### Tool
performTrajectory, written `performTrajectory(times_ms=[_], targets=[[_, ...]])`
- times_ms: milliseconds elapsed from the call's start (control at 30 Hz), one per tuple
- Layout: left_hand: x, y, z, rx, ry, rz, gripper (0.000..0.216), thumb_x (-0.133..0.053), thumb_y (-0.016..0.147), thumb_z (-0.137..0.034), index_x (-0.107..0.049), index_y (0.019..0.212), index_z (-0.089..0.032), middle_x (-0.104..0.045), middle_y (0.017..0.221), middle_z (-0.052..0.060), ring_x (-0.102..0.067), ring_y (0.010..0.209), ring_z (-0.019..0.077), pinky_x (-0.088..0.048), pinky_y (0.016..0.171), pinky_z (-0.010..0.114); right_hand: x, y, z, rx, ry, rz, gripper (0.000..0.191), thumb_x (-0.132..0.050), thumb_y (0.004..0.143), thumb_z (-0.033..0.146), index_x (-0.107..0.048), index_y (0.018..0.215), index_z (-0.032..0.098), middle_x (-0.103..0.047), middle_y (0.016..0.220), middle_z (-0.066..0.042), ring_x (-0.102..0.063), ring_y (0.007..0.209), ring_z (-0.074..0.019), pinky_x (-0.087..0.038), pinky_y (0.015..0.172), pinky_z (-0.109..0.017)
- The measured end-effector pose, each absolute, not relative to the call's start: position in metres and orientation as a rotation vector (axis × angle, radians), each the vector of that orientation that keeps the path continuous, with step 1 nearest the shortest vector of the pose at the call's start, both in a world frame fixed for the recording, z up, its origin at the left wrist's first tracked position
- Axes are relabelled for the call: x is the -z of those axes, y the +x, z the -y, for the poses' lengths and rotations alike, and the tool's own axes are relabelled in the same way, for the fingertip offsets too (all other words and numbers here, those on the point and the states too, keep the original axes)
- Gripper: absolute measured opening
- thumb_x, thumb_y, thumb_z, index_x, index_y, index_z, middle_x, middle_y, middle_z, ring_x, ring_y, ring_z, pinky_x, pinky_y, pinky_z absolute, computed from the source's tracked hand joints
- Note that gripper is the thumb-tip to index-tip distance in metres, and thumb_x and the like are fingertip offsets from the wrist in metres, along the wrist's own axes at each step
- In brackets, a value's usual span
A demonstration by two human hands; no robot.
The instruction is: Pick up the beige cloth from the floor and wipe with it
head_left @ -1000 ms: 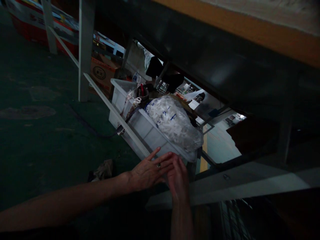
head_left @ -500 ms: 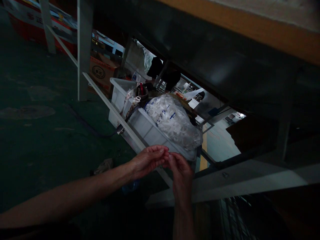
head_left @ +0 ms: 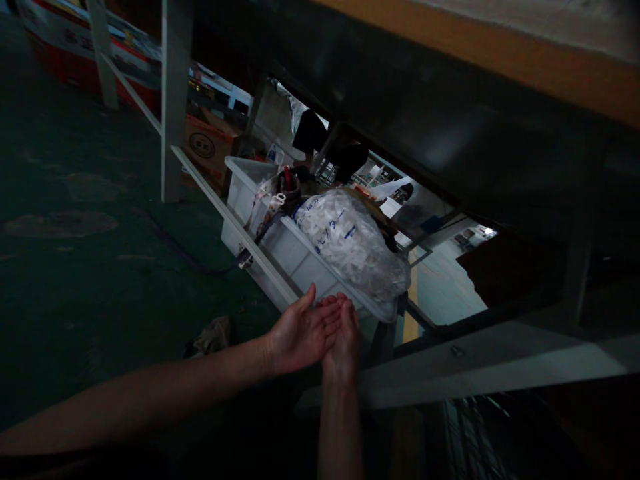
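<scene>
My left hand (head_left: pixel 303 333) is turned palm up with its fingers stretched out and the thumb apart. Nothing shows on its palm. Against its fingertips lies my right hand (head_left: pixel 343 343), cupped, its fingers partly hidden behind the left ones. Both hands touch each other in front of a white plastic bin (head_left: pixel 310 263). On that bin rests a clear plastic bag (head_left: pixel 350 243) filled with pale pieces and printed with blue characters.
A pale metal table leg (head_left: pixel 176 100) and a slanting crossbar (head_left: pixel 235 223) stand at the left. Behind them is a cardboard box (head_left: pixel 207 143). A tabletop edge (head_left: pixel 500 50) runs overhead. A crumpled cloth (head_left: pixel 213 337) lies on the green floor (head_left: pixel 75 287).
My hands have gone from a fingertip pinch to a cupped pose. The left palm has turned up and its thumb has spread. My right hand has shifted slightly left.
</scene>
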State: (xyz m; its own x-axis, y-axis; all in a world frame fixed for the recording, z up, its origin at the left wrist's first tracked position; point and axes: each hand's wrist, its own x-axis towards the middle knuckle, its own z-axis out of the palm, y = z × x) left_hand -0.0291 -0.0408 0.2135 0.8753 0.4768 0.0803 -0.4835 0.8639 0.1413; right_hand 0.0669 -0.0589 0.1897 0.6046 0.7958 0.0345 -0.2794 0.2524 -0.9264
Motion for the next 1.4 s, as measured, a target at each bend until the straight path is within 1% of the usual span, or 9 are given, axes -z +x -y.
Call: performTrajectory(times_ms=[167, 333, 433, 533, 633, 900, 1067, 1267, 1400], targets=[[-0.214, -0.025, 0.041, -0.613, 0.08, -0.054, 0.045, -0.034, 0.089, -0.048, -0.052, 0.104, -0.009, -0.053, 0.11, 0.013, -0.049, 0.107, 0.0167, -0.032, 0.097, 0.025, -0.175, 0.061, 0.043, -0.82, -1.121, 0.53, 0.041, -0.041, 0.078, 0.058, -0.053, 0.085, 0.02, -0.062, 0.079, -0.004, -0.062, 0.081, -0.0176, -0.051, 0.077, -0.039], [-0.22, -0.035, 0.026, -0.643, 0.024, -0.003, 0.054, -0.032, 0.083, -0.062, -0.05, 0.098, -0.014, -0.055, 0.105, 0.01, -0.052, 0.104, 0.0211, -0.036, 0.093, 0.033, -0.185, 0.022, 0.053, -0.902, -1.009, 0.633, 0.049, -0.04, 0.081, 0.052, -0.039, 0.12, 0.023, -0.052, 0.121, -0.009, -0.053, 0.108, -0.0196, -0.045, 0.09, -0.043], [-0.221, -0.042, 0.018, -0.585, 0.081, 0.072, 0.062, -0.032, 0.078, -0.07, -0.05, 0.102, -0.016, -0.054, 0.11, 0.011, -0.051, 0.104, 0.0243, -0.036, 0.091, 0.037, -0.189, 0.009, 0.075, -0.611, -1.219, 0.726, 0.056, -0.048, 0.081, 0.043, -0.029, 0.13, 0.024, -0.038, 0.135, -0.01, -0.044, 0.118, -0.0222, -0.04, 0.094, -0.046], [-0.221, -0.045, 0.018, -0.562, 0.154, 0.092, 0.065, -0.035, 0.076, -0.071, -0.047, 0.11, -0.017, -0.051, 0.117, 0.012, -0.049, 0.105, 0.0258, -0.034, 0.091, 0.04, -0.191, 0.008, 0.097, -0.022, -1.441, 1.056, 0.043, -0.051, 0.082, 0.031, -0.043, 0.124, 0.024, -0.034, 0.138, -0.009, -0.033, 0.125, -0.024, -0.031, 0.1, -0.047], [-0.223, -0.044, 0.02, -0.544, 0.184, 0.035, 0.068, -0.035, 0.076, -0.07, -0.04, 0.121, -0.019, -0.048, 0.123, 0.011, -0.046, 0.109, 0.027, -0.033, 0.092, 0.045, -0.193, 0.009, 0.107, 0.2, -1.443, 1.466, 0.034, -0.044, 0.085, 0.02, -0.051, 0.118, 0.025, -0.046, 0.129, -0.007, -0.035, 0.123, -0.0224, -0.027, 0.101, -0.048], [-0.213, -0.039, 0.02, -0.558, 0.192, -0.018, 0.067, -0.031, 0.079, -0.067, -0.033, 0.129, -0.022, -0.037, 0.134, 0.008, -0.043, 0.113, 0.0248, -0.033, 0.093, 0.043, -0.193, 0.012, 0.11, 0.031, -1.395, 1.614, 0.026, -0.05, 0.083, 0.018, -0.058, 0.106, 0.027, -0.05, 0.124, -0.002, -0.034, 0.123, -0.0191, -0.031, 0.099, -0.042], [-0.21, -0.038, 0.018, -0.535, 0.205, -0.008, 0.073, -0.024, 0.078, -0.071, -0.029, 0.132, -0.021, -0.04, 0.131, 0.011, -0.046, 0.109, 0.0257, -0.035, 0.089, 0.042, -0.193, 0.013, 0.119, -0.171, -1.486, 1.534, 0.009, -0.056, 0.079, 0.027, -0.06, 0.073, 0.022, -0.053, 0.118, -0.004, -0.034, 0.123, -0.0218, -0.031, 0.098, -0.041], [-0.211, -0.035, 0.022, -0.534, 0.201, 0.025, 0.07, -0.029, 0.078, -0.07, -0.034, 0.128, -0.021, -0.048, 0.122, 0.01, -0.05, 0.104, 0.0244, -0.035, 0.09, 0.041, -0.191, 0.021, 0.116, -0.147, -1.451, 1.453, 0.023, -0.048, 0.084, 0.027, -0.056, 0.105, 0.023, -0.049, 0.124, -0.006, -0.04, 0.119, -0.0198, -0.033, 0.098, -0.042], [-0.209, -0.038, 0.018, -0.575, 0.227, -0.024, 0.067, -0.033, 0.078, -0.068, -0.036, 0.125, -0.02, -0.052, 0.118, 0.011, -0.05, 0.106, 0.0257, -0.036, 0.089, 0.044, -0.195, 0.004, 0.125, -0.151, -1.439, 1.627, 0.012, -0.054, 0.08, 0.028, -0.064, 0.075, 0.023, -0.054, 0.118, -0.004, -0.04, 0.119, -0.0221, -0.033, 0.098, -0.041]])
